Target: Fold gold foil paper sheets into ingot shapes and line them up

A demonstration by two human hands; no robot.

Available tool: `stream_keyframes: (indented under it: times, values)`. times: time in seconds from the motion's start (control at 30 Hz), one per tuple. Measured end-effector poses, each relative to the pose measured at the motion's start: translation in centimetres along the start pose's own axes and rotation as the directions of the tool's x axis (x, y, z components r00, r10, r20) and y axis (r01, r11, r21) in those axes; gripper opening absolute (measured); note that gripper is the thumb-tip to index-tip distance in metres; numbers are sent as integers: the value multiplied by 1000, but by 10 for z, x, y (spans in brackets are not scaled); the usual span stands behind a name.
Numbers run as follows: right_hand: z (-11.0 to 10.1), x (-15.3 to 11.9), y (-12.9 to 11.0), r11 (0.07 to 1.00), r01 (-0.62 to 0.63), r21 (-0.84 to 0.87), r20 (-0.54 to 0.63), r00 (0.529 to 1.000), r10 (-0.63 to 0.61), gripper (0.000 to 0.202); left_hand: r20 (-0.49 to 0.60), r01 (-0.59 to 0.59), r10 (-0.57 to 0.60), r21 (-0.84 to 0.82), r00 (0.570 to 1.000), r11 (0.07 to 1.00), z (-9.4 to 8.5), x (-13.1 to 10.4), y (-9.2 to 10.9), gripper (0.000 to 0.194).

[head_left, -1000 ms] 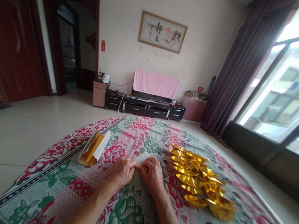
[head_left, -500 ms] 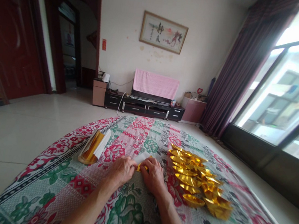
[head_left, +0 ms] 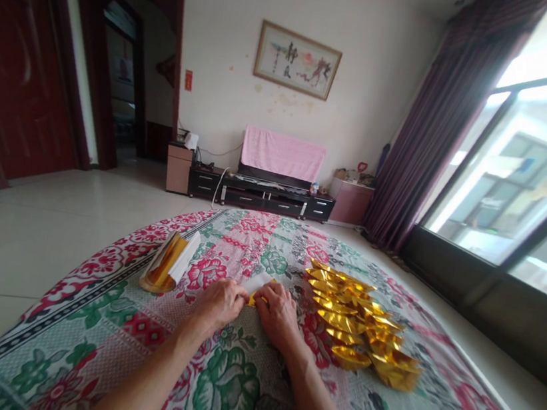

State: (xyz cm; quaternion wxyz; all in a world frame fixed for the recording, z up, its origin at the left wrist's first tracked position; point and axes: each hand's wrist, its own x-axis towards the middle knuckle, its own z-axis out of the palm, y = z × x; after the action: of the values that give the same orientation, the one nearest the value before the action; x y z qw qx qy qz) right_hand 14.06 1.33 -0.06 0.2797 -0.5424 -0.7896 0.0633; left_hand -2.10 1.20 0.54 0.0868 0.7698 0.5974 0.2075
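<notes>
Between my hands, on the flowered cloth, lies a sheet of gold foil paper (head_left: 259, 282), white side up with a gold folded strip along its near edge. My left hand (head_left: 223, 300) pinches the left end of that fold with thumb and fingers. At the right end, my right hand (head_left: 278, 309) is curled over the fold and covers part of it. To the right sit several folded gold paper ingots (head_left: 339, 321) in rows. A curled stack of gold and white paper sheets (head_left: 167, 264) rests to the left.
The patterned cloth (head_left: 229, 387) covers a round table. Beyond it, against the wall, stand a low black TV cabinet (head_left: 248, 200) and a pink cloth (head_left: 283, 158) draped over a screen. A purple curtain (head_left: 414, 129) and large window are at right.
Both hands stay at the paper with only slight finger movement along the fold. The whole view has shifted a little. The ingots and the sheet stack look unchanged.
</notes>
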Motion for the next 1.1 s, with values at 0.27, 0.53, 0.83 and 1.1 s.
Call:
stream_keyframes:
  times: [0.27,0.53,0.83,1.1]
  values:
    - [1,0,0,999,7,-40,2,1000,-7,21,-4,-3,3,-14,1000,1000,3,2,-3,26]
    - [3,-3,-5,998,-16,-56,-28,999,15,16,21,16,-15,-14,1000,1000,0,2,-2,28]
    - [6,-3,-8,998,-22,-66,-79,997,17,30,51,49,-48,-3,998,999,-3,3,0,30]
    - [5,2,0,999,-45,-10,8,999,45,12,45,24,-22,-47,999,999,-1,4,-2,27]
